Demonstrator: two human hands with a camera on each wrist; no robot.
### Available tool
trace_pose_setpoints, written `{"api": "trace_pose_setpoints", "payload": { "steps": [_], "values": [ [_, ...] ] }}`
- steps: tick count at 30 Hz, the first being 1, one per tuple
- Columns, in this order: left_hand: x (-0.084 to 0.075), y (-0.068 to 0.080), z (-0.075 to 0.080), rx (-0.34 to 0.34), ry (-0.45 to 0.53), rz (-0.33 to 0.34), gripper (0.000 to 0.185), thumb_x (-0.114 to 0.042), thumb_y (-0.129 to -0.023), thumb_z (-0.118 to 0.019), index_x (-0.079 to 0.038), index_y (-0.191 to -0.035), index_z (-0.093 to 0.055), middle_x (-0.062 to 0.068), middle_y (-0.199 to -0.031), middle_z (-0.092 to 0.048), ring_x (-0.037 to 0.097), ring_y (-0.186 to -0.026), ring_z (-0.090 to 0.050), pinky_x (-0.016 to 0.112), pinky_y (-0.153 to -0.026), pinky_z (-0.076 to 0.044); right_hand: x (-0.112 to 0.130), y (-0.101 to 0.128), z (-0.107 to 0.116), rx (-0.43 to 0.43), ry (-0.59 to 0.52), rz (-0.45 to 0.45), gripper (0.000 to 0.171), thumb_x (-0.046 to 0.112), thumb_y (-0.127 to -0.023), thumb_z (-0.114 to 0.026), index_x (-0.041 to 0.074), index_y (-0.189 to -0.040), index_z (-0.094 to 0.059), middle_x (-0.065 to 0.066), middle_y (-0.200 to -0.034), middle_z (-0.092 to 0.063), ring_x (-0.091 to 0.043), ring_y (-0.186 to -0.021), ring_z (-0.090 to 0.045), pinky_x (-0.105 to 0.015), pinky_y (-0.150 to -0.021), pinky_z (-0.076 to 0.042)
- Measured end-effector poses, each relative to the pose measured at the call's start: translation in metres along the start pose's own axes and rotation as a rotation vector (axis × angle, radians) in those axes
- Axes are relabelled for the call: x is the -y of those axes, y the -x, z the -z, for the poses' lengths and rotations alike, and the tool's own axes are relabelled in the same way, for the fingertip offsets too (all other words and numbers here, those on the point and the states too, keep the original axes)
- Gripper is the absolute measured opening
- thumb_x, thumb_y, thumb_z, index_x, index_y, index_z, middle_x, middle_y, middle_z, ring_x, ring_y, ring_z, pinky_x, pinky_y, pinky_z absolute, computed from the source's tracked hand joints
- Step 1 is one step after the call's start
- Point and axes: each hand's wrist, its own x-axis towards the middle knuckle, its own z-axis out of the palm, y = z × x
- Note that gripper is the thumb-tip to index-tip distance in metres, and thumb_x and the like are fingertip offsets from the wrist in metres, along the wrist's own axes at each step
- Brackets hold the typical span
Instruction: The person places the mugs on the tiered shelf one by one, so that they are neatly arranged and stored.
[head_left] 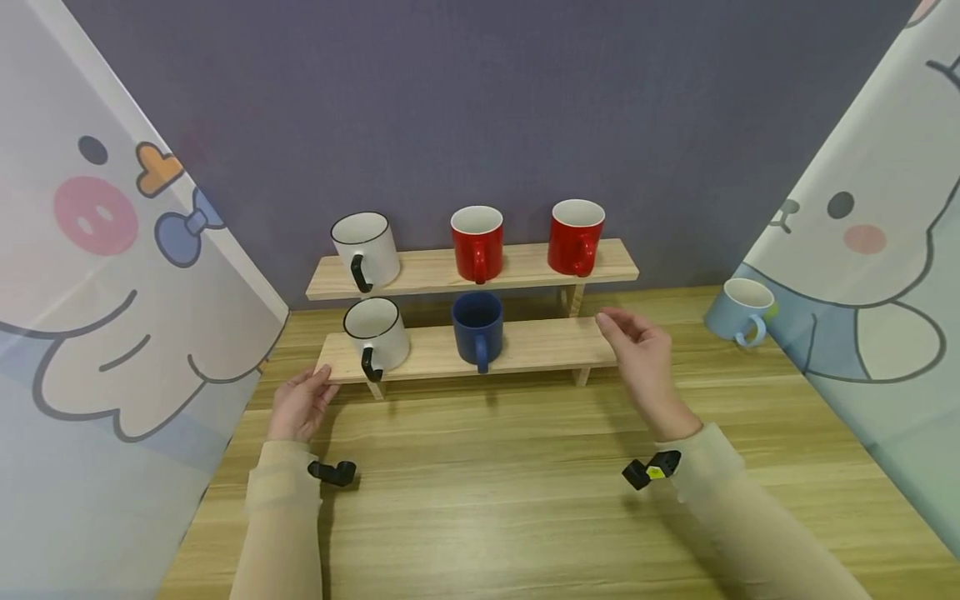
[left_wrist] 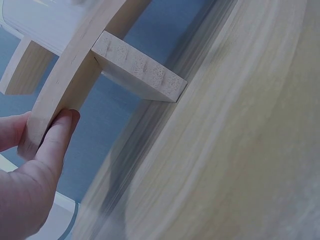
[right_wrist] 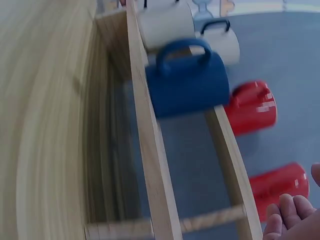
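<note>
Two hands bracket the lower shelf of the mug rack on the table, so we should press evenly at both ends: our left hand pinches its left end between thumb and fingers, while our right hand hovers loosely open at the right end.

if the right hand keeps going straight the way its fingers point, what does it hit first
Probably the right end of the lower wooden shelf board: the right hand hovers open beside it, fingertips aimed left. Depth is unclear, so they might pass just above it toward the dark blue mug.
</note>
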Motion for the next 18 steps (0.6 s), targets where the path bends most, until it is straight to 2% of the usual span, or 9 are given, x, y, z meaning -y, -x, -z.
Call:
{"api": "trace_pose_setpoints", "payload": {
  "steps": [2,10,15,17,18],
  "values": [
    [0.0,0.0,0.0,-0.002,-0.001,0.002,0.066,-0.006,-0.104,-0.059,0.009,-0.156,-0.023,0.005,-0.102,-0.065,0.011,-0.09,-0.068,0.021,-0.093,-0.053,0.0,-0.003,0.01,-0.033,0.003,-0.004,0.035,0.025,-0.099,-0.073,-0.003,-0.12,-0.071,-0.003,-0.108,-0.069,-0.015,-0.094,-0.059,-0.02,-0.076,-0.051],
    [0.0,0.002,0.001,-0.003,0.019,0.013,0.06,-0.005,-0.103,-0.061,0.007,-0.152,-0.029,0.005,-0.1,-0.068,0.011,-0.092,-0.069,0.021,-0.092,-0.054,-0.014,-0.022,0.046,-0.165,0.059,-0.023,0.037,0.023,-0.097,-0.075,-0.006,-0.12,-0.07,0.001,-0.101,-0.069,-0.012,-0.091,-0.06,-0.017,-0.073,-0.05],
    [0.0,0.002,0.001,0.013,0.034,0.008,0.05,-0.005,-0.103,-0.061,0.007,-0.145,-0.036,0.006,-0.099,-0.068,0.012,-0.091,-0.069,0.021,-0.091,-0.055,-0.021,-0.035,0.078,-0.243,0.15,-0.057,0.038,0.03,-0.096,-0.075,0.0,-0.119,-0.072,0.004,-0.099,-0.068,-0.01,-0.088,-0.059,-0.016,-0.068,-0.048],
    [0.001,0.002,0.001,0.009,0.04,0.006,0.04,-0.004,-0.103,-0.061,0.005,-0.137,-0.043,0.007,-0.099,-0.068,0.013,-0.089,-0.069,0.021,-0.09,-0.056,-0.021,-0.042,0.092,-0.272,0.155,-0.075,0.035,0.032,-0.096,-0.075,0.005,-0.118,-0.073,0.005,-0.097,-0.067,-0.01,-0.087,-0.058,-0.016,-0.066,-0.046],
    [0.001,0.002,0.001,0.011,0.044,0.004,0.037,-0.004,-0.103,-0.061,0.005,-0.135,-0.045,0.007,-0.099,-0.068,0.013,-0.089,-0.069,0.021,-0.089,-0.056,-0.022,-0.046,0.098,-0.291,0.125,-0.081,0.034,0.031,-0.095,-0.076,0.005,-0.117,-0.074,0.005,-0.096,-0.067,-0.01,-0.086,-0.058,-0.015,-0.064,-0.046]
  ]
}}
